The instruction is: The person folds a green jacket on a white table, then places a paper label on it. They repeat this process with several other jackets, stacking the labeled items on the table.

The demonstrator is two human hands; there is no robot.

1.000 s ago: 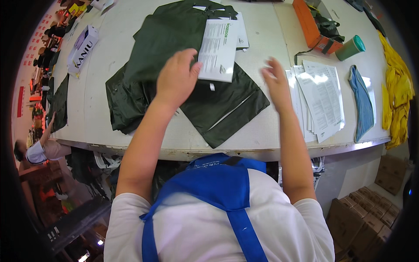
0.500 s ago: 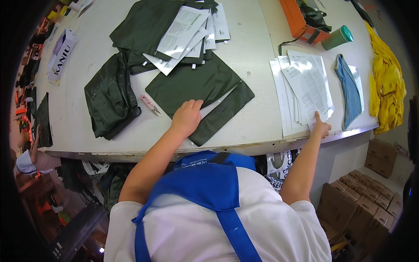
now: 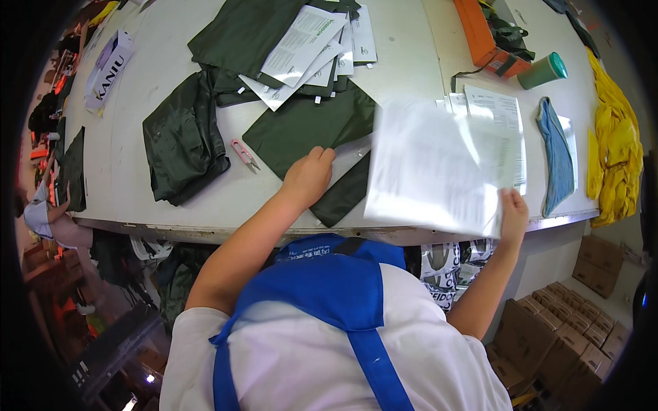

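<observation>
A flat dark green fabric pouch [image 3: 305, 127] lies on the table in front of me, its opening parted to show a pale gap. My left hand [image 3: 310, 177] has its fingers closed on the edge of that opening. Off to the right, my right hand [image 3: 514, 211] grips a white printed sheet [image 3: 432, 171] by its near right corner. The sheet is held above the table, blurred by motion, and covers the pouch's right end. Behind it a stack of similar sheets [image 3: 510, 113] shows in part. Pink-handled thread snips [image 3: 245, 156] rest left of the pouch.
A folded dark green garment [image 3: 181, 140] lies at left, and a pile of green pouches and white sheets [image 3: 301, 44] at the back. Toward the right are an orange box [image 3: 473, 38], a green tumbler [image 3: 543, 71], a blue denim piece [image 3: 554, 154] and yellow cloth [image 3: 613, 151].
My right hand has lifted a sheet off the stack and swung it left toward the pouch. My left hand stays at the pouch's opening.
</observation>
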